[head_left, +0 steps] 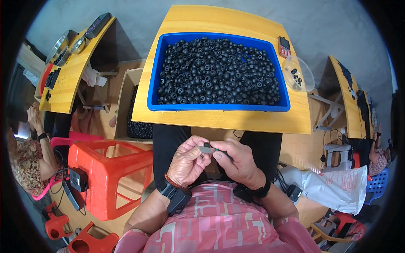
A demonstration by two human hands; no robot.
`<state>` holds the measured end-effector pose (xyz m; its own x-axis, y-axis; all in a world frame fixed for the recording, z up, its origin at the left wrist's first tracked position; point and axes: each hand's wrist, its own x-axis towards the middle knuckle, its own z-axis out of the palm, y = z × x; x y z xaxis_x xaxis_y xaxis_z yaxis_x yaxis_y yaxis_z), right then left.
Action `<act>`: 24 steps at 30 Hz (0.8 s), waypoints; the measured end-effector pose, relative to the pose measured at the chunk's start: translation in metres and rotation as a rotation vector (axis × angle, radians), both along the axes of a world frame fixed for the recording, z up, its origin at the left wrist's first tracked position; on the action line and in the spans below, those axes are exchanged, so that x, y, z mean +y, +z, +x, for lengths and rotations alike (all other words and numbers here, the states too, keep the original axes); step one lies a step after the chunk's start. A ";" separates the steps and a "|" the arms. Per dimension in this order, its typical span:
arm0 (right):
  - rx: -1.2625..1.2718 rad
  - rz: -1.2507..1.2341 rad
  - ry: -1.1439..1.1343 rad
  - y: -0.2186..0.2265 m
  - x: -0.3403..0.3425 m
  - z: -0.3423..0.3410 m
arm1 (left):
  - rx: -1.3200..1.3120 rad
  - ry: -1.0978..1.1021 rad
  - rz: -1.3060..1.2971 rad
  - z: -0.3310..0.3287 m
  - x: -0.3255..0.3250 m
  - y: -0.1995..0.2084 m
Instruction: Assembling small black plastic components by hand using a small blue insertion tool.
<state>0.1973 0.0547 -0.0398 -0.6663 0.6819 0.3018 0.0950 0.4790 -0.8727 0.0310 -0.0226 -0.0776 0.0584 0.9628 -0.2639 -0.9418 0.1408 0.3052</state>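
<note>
Over my lap, just in front of the table, my two hands meet. My right hand [239, 162] is closed round the dark handle of a small knife [206, 149], whose short grey blade points left across my left thumb. In the fingers of my left hand [185, 162] is pinched a small black round part [206, 144], mostly hidden behind the blade and fingertips. Beyond them, a blue tray [219, 108] on the table is heaped with black hollow ball-shaped parts [211, 71] of the same colour.
The yellow wooden table [181, 118] also bears a clear plastic lid [309, 74] with several black parts and a red phone-like device [284, 46]. A cardboard box [122, 114] of black parts stands left, near a red stool [90, 168]. People sit at both sides.
</note>
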 end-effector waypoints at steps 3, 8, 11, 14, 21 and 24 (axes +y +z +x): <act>-0.005 0.094 -0.009 0.001 -0.001 -0.002 | -0.013 0.021 0.022 0.000 0.000 -0.001; -0.023 0.114 -0.022 0.001 -0.001 -0.001 | -0.021 0.032 0.023 0.002 0.000 0.000; -0.038 0.116 -0.017 0.001 -0.002 -0.002 | 0.000 0.033 0.021 0.001 -0.001 -0.003; -0.046 0.107 -0.020 0.002 -0.002 -0.002 | -0.021 0.040 0.047 0.001 -0.001 -0.004; -0.057 0.068 -0.042 0.000 -0.001 -0.001 | 0.033 0.045 0.005 0.003 -0.001 0.000; -0.039 -0.041 -0.074 -0.008 0.001 0.000 | -0.021 0.028 0.049 0.002 -0.001 -0.004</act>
<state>0.1969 0.0561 -0.0474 -0.6243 0.7410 0.2473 0.1629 0.4331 -0.8865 0.0327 -0.0232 -0.0816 0.0363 0.9758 -0.2156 -0.9515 0.0997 0.2909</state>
